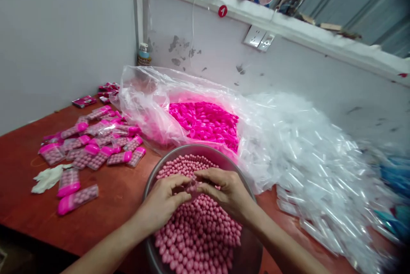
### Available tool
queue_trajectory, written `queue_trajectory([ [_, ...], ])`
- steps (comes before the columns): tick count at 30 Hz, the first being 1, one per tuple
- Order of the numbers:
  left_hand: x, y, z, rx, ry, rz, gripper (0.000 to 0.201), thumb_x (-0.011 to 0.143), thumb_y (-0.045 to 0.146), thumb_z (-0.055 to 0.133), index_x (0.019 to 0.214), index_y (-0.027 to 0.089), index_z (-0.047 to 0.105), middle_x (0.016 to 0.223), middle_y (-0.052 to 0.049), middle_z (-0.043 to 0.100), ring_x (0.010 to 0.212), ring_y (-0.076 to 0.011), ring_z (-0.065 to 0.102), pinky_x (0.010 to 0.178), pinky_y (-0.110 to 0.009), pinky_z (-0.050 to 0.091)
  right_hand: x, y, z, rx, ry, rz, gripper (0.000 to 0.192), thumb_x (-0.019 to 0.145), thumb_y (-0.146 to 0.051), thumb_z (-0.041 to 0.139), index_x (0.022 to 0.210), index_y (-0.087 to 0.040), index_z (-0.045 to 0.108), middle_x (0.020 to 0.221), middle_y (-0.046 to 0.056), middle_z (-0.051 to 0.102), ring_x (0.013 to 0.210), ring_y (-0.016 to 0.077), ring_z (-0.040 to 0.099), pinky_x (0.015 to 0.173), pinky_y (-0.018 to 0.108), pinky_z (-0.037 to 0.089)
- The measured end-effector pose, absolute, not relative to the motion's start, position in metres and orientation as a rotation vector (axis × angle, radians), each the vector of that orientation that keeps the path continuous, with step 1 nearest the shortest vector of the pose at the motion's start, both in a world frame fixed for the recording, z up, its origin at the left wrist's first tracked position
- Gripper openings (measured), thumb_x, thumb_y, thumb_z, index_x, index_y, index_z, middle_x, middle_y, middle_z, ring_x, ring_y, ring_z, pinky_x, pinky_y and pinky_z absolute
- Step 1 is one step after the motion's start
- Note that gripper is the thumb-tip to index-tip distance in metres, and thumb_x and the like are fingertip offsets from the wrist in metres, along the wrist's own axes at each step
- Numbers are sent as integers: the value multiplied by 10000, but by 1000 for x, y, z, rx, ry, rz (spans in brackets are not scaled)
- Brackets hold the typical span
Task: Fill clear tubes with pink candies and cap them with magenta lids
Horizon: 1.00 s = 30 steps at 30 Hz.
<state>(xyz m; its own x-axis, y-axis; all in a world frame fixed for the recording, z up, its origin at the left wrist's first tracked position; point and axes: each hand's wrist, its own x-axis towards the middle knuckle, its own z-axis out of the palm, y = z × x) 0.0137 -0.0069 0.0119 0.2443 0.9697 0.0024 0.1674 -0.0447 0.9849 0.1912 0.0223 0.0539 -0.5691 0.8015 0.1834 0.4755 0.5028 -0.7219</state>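
Observation:
My left hand [162, 201] and my right hand [229, 190] meet over a grey bowl [251, 248] of pink beads [195, 240]. Between their fingertips is a small clear plastic container [192, 188] with pinkish contents, partly covered by the fingers. Thumbs and fingers of both hands pinch it from either side. Just behind the bowl, a clear plastic bag [144, 107] lies open, showing many bright pink caps [208, 122] inside.
Capped bead-filled containers [92, 156] lie heaped on the red table [121, 193] at left, near a crumpled white scrap [48, 179]. Empty clear containers [307, 171] form a large pile at right. A shelf [250, 16] and wall socket [255, 36] are behind.

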Motion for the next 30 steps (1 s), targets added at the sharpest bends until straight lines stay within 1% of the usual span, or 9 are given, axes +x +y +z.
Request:
queue_trajectory([
  [5,13,-6,13,1387,1126,961,226,730,167,592,938,187,678,994,-51,681,942,-212,600,863,-316,437,206,48,52,-1183,-2012,1003,256,789,-341,601,992,-207,678,877,39,702,739,166,645,648,263,515],
  [7,13,-5,16,1345,1066,971,184,765,195,574,917,196,679,965,-36,686,916,-194,608,841,-285,447,223,78,50,-1325,-1965,867,295,801,-365,561,995,-174,674,792,41,703,680,165,644,606,267,518],
  [10,12,-5,18,1262,1028,996,178,791,215,565,933,201,672,930,-21,687,887,-169,613,811,-236,455,252,138,45,-1609,-2031,422,317,834,-339,481,1006,-144,664,739,46,699,647,168,648,609,272,516],
  [15,11,-5,15,1109,1001,1024,182,797,273,579,946,215,666,914,-8,680,892,-155,606,790,-200,472,279,223,34,-1768,-2133,115,232,783,-181,512,925,-172,695,909,82,698,875,226,625,809,327,452],
  [17,12,-4,13,1046,988,1032,205,798,304,581,969,222,658,949,-11,678,913,-159,605,793,-202,481,277,242,28,-1789,-2219,50,240,755,-156,545,945,-179,689,992,88,679,945,231,599,835,313,429],
  [20,12,-3,9,995,969,1043,224,800,328,579,984,228,656,980,-18,679,915,-168,613,785,-210,495,271,256,21,-1803,-2325,-18,238,732,-170,584,947,-197,681,1043,82,655,972,223,579,800,279,428],
  [23,11,-2,8,989,1001,1050,245,788,331,594,1003,231,656,978,-19,685,915,-175,619,791,-218,498,268,257,21,-1822,-2358,-87,182,769,-217,551,903,-203,674,997,70,662,930,210,584,743,261,429],
  [27,10,-1,9,1020,1061,1079,245,781,332,602,993,222,658,958,-16,685,899,-171,616,787,-213,491,273,248,30,-1855,-2295,-189,290,876,-265,375,1019,-181,613,959,80,663,882,206,595,737,284,421],
  [30,12,-1,10,1005,1033,1104,229,786,316,597,978,206,654,934,-17,682,878,-167,618,777,-218,490,277,245,35,-1861,-2309,-190,285,866,-256,395,1054,-183,596,1001,87,656,909,219,591,740,292,420],
])
